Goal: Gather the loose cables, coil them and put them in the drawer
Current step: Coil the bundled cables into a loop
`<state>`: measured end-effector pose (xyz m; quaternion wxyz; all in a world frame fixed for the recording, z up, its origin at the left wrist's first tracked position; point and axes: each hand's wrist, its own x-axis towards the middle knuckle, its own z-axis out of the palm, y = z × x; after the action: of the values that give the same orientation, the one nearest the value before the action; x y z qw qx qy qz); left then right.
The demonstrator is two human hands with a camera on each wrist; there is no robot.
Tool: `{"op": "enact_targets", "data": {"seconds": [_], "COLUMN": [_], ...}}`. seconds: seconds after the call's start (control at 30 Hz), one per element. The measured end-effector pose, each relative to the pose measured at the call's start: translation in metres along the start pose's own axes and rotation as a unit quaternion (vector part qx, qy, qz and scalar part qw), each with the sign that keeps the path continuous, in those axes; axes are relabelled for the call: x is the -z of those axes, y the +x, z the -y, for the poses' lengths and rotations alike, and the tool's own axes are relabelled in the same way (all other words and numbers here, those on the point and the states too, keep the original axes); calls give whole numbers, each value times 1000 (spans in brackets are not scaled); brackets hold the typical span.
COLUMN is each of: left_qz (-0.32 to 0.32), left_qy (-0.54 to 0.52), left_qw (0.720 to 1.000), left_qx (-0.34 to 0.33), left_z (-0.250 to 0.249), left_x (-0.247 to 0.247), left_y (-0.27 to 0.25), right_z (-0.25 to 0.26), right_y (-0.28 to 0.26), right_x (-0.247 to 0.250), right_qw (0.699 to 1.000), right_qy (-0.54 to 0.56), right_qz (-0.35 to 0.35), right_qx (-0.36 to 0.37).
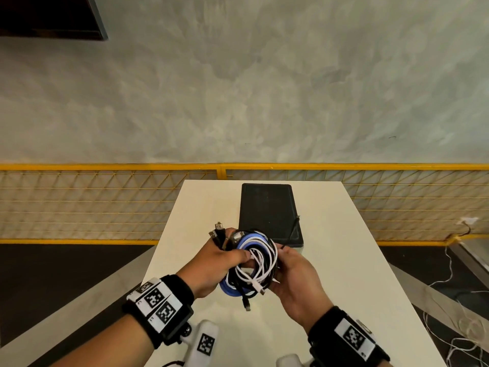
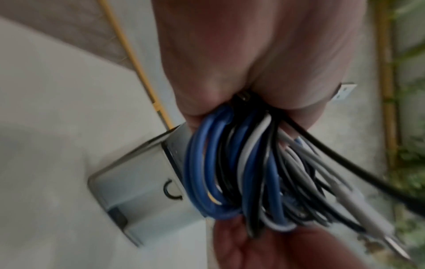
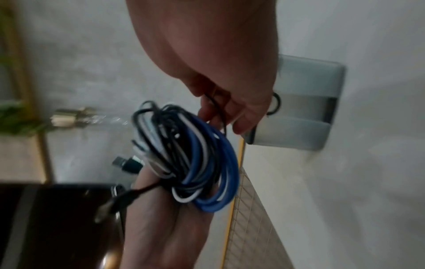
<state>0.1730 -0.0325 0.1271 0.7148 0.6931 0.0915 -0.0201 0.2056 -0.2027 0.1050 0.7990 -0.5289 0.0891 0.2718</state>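
cables [image 1: 251, 263], blue, white and black, sit coiled in one bundle above the white table [image 1: 344, 260], at its centre. my left hand [image 1: 211, 266] grips the coil's 9 o'clock side, fingers curled round it. my right hand [image 1: 296, 279] pinches a thin black strand at 3 o'clock. at 12 o'clock, a black tablet [image 1: 267, 207] lies flat.

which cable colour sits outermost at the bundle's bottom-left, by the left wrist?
The blue cable: its thick loops bulge past the white cable and black cable there.
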Motion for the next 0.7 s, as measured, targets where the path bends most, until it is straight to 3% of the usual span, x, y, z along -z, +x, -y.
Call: {"op": "enact_targets", "data": {"seconds": [0.13,0.23,0.3,0.43,0.6,0.7], "left_qz": [82,133,138,134,145,139], "left_qy": [142,189,206,192,115,40], "left_qw": [986,972,967,971,983,989], "left_qx": [-38,-52,-57,-52,0,2], "left_z": [-8,-8,-5,-2,0,-1], "left_x": [7,7,8,8,11,6], "left_y": [-3,-8,-8,-9,-10,-10], "right_z": [6,10,13,14,22,17], "right_y": [-12,-17,-20,-27,-31,-31], "right_x": [-7,-7,-5,-4,0,-7], "right_qw": [992,985,980,945,899,919], "right_qy": [-114,-162,-165,-263,-325,-269], "right_qz": [31,55,108,194,290,272], "right_qx": [46,23,-7,19,49,93]}}
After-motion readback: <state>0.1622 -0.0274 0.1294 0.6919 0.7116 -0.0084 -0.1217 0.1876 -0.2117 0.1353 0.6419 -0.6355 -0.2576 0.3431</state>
